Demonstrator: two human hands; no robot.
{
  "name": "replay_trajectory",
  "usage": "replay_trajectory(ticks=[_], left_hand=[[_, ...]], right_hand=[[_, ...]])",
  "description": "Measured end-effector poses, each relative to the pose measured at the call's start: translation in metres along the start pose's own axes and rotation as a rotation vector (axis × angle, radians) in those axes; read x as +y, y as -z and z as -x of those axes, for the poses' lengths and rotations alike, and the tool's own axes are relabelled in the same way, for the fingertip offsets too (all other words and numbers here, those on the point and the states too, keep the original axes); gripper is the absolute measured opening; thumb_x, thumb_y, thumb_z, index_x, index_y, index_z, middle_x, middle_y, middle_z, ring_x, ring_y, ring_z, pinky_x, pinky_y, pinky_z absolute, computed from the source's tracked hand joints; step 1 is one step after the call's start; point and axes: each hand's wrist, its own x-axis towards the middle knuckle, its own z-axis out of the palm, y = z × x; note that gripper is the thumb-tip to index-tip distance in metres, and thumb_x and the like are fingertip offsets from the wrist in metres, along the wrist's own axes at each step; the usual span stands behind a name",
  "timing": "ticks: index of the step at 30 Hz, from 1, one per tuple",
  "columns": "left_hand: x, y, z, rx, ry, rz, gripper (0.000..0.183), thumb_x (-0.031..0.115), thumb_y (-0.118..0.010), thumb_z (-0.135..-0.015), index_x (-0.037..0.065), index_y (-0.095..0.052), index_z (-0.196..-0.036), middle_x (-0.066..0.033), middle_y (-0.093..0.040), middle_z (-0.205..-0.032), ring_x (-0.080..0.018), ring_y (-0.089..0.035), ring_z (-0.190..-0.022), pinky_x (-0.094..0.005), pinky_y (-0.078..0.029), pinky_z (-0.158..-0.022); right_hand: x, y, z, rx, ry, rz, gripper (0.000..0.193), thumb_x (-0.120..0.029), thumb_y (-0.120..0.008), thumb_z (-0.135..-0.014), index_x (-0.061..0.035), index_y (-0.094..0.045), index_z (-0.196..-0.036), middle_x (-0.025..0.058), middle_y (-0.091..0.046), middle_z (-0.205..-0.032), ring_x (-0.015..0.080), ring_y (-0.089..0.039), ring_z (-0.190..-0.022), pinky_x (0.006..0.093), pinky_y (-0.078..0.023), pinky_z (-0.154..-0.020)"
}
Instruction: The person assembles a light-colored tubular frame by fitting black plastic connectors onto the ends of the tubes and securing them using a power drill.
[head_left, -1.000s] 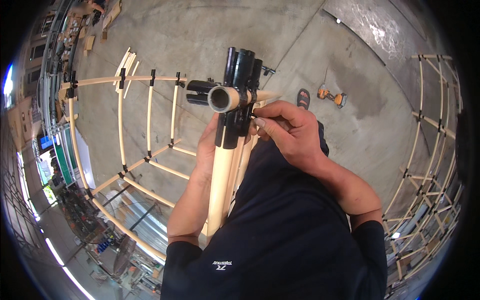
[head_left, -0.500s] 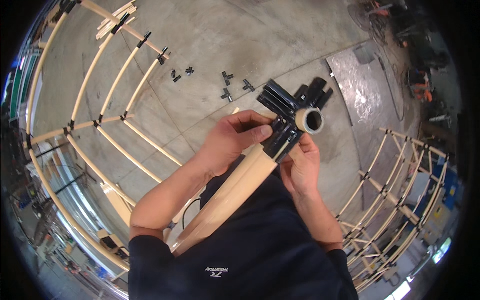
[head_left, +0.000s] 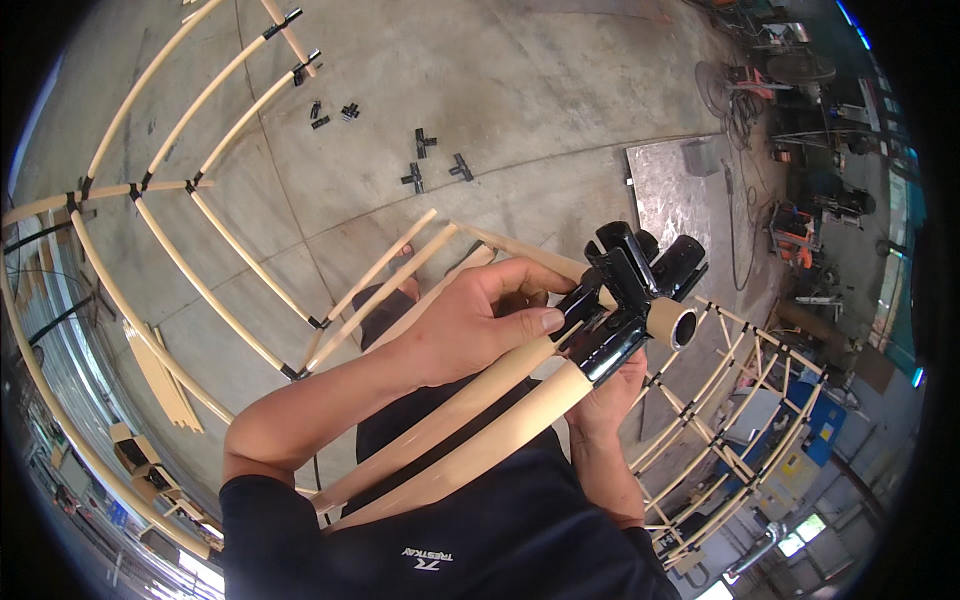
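A black metal pipe joint (head_left: 622, 272) sits in front of my chest, its split halves fanning out around beige pipes. Thumb and fingers of my left hand (head_left: 490, 315) pinch the joint's left side. Below and behind it, my right hand (head_left: 603, 400) supports the joint near the pipe; its fingers are partly hidden. One beige pipe (head_left: 480, 455) enters the joint from below and runs down toward my chest. A second beige pipe (head_left: 440, 405) lies alongside, ending near my left thumb. The open round end of a short cross pipe (head_left: 670, 322) points toward the right.
On the left stands a large frame of beige pipes (head_left: 215, 275) with black joints. Several loose black joints (head_left: 420, 143) lie on the concrete floor ahead. Farther right are a flat metal plate (head_left: 665, 185) and another pipe frame (head_left: 735, 420). Loose beige strips (head_left: 160, 375) lie at left.
The joint has shifted right and down in the view and turned. A second pipe now shows beside the first, apart from it. My left hand still pinches the joint. The view has swung right.
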Motion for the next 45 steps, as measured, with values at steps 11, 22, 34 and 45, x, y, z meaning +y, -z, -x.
replay_trajectory(ticks=[11, 22, 34, 45], left_hand=[[0.001, -0.002, -0.001, 0.036, -0.034, -0.074, 0.033, 0.01, -0.068, -0.097, 0.002, -0.06, -0.128, -0.0028, -0.064, -0.112, -0.0094, -0.06, -0.103, -0.0272, -0.049, -0.091], [-0.009, 0.031, 0.013, 0.371, 0.34, -0.076, 0.015, 0.01, -0.056, -0.102, 0.0, -0.06, -0.113, -0.0082, -0.067, -0.104, -0.015, -0.066, -0.09, -0.0294, -0.054, -0.081], [-0.002, 0.026, 0.004, 0.435, -0.007, -0.057, 0.017, 0.011, -0.06, -0.102, -0.004, -0.065, -0.109, -0.005, -0.062, -0.078, -0.0113, -0.053, -0.064, -0.0247, -0.042, -0.057], [-0.003, 0.01, -0.007, 0.152, -0.207, 0.156, 0.022, -0.001, -0.064, -0.096, -0.003, -0.067, -0.118, -0.0137, -0.073, -0.101, -0.0152, -0.068, -0.082, -0.0281, -0.055, -0.07]], right_hand=[[0.009, -0.006, 0.005, 0.022, -0.096, -0.178, 0.026, 0.002, -0.066, -0.093, -0.0003, -0.062, -0.118, 0.0082, -0.072, -0.105, 0.0167, -0.071, -0.09, 0.03, -0.06, -0.08], [0.026, -0.019, 0.004, -0.105, -0.126, -0.647, 0.017, -0.002, -0.062, -0.1, 0.0031, -0.058, -0.116, 0.008, -0.07, -0.097, 0.0124, -0.064, -0.089, 0.0259, -0.052, -0.083], [0.031, -0.024, 0.003, -0.108, -0.073, -0.597, 0.016, -0.007, -0.062, -0.101, 0.0004, -0.058, -0.115, 0.0057, -0.07, -0.097, 0.0113, -0.065, -0.086, 0.0266, -0.054, -0.08], [0.008, -0.022, 0.006, -0.064, -0.133, -0.413, 0.019, -0.008, -0.059, -0.101, -0.0025, -0.059, -0.12, 0.0101, -0.071, -0.111, 0.0178, -0.07, -0.097, 0.0322, -0.058, -0.086]])
